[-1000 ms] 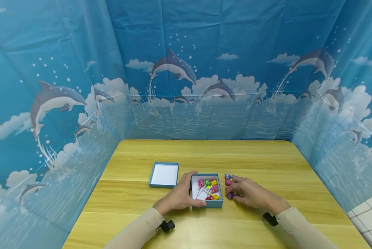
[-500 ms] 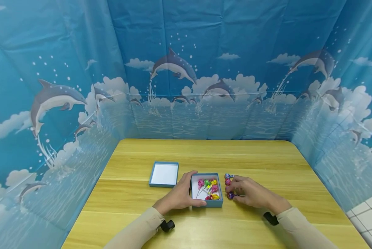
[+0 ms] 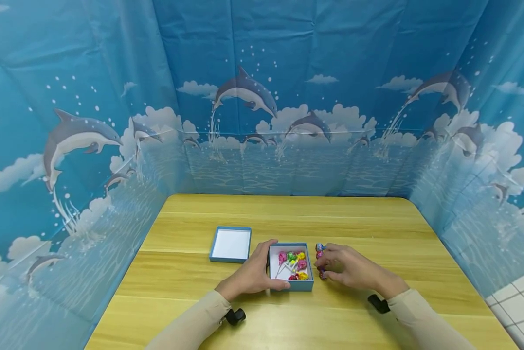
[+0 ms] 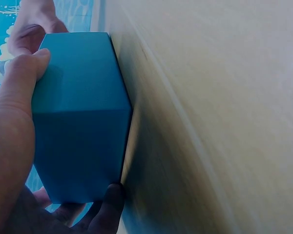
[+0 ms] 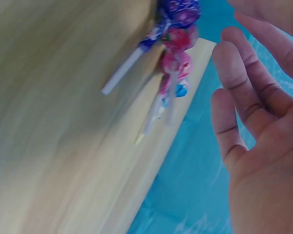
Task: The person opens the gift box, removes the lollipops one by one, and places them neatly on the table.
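My left hand point(image 3: 256, 272) grips a blue square box point(image 3: 299, 286), thumb on its near side and fingers at its far left corner. The left wrist view shows the box's outer walls point(image 4: 80, 78) held between thumb and fingers. Inside lie several wrapped lollipops point(image 3: 291, 256) in pink, green, yellow and red. My right hand point(image 3: 351, 267) hovers over a row of more lollipops point(image 3: 319, 248) right of the box, partly hiding them. In the right wrist view its fingers are loosely bent, beside a purple lollipop point(image 5: 183, 13) and a pink one point(image 5: 177, 62), with nothing between them.
The blue box lid point(image 3: 230, 244), white inside, lies to the left behind my left hand. Under everything is a wood-grain table point(image 3: 191, 214). A blue dolphin-print curtain point(image 3: 288, 160) hangs round its back and sides.
My right hand has shifted slightly left and now covers more of the lollipop row. My left hand and the box stay in place.
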The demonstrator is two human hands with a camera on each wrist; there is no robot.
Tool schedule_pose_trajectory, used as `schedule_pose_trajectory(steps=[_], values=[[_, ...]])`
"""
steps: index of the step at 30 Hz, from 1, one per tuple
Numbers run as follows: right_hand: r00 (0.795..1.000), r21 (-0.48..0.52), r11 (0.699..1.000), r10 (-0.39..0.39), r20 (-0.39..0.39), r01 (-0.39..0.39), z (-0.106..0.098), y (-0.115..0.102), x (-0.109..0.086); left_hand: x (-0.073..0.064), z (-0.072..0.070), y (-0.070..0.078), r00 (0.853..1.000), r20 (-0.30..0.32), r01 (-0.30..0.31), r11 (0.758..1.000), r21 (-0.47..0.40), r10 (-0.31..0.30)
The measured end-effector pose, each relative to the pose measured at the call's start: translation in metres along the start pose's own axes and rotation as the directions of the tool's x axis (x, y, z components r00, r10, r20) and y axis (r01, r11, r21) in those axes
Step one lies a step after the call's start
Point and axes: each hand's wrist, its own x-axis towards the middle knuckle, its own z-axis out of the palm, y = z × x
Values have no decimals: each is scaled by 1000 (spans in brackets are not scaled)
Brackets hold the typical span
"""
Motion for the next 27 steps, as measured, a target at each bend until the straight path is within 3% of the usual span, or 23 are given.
schedule_pose_trajectory(steps=[5, 17, 22, 27], values=[[1000, 42, 999, 4, -5, -4, -4, -7, 7, 0, -1, 0, 1000, 10, -9, 1000, -10, 9], [997, 36, 996, -74, -30, 76, -8, -23, 28, 1, -3, 2, 1000, 4, 6, 1000, 4, -6], [994, 31, 993, -112, -11, 112, -5, -30, 37, 1, -2, 1, 1000, 3, 3, 1000, 16, -3], [994, 1, 995, -102, 38, 102, 1, -38, 44, 0, -1, 0, 1000, 5, -14, 1000, 27, 14]])
